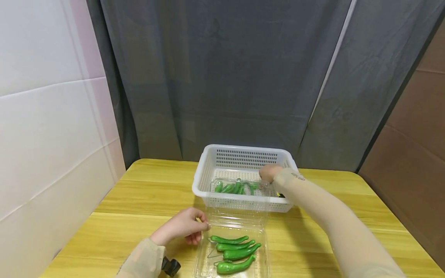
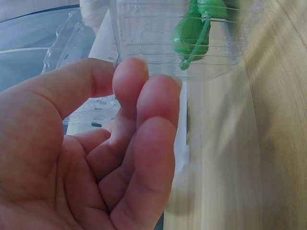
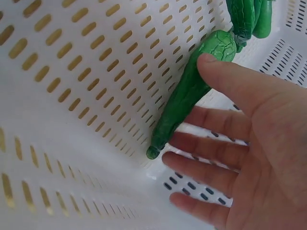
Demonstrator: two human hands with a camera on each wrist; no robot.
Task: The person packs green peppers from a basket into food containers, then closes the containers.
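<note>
A yellow wooden table (image 1: 139,200) carries everything, and a white perforated plastic basket (image 1: 243,154) stands at its far middle. Directly in front of the basket, touching its near wall, lies a clear plastic clamshell tray (image 1: 205,262) with its lid open toward the basket; four glossy green toy peppers (image 1: 233,253) lie side by side inside it.

More green toy peppers (image 1: 233,188) lie in a row on the basket's floor. The right hand (image 1: 269,172) is down inside the basket at its right end; the wrist view shows its fingers (image 3: 216,148) spread wide and straight beside one long green pepper (image 3: 184,103), the thumb tip touching it.

The left hand (image 1: 184,226) rests on the table in front of the basket's left corner, its loosely curled fingers (image 2: 151,124) at the tray's left edge, gripping nothing.
</note>
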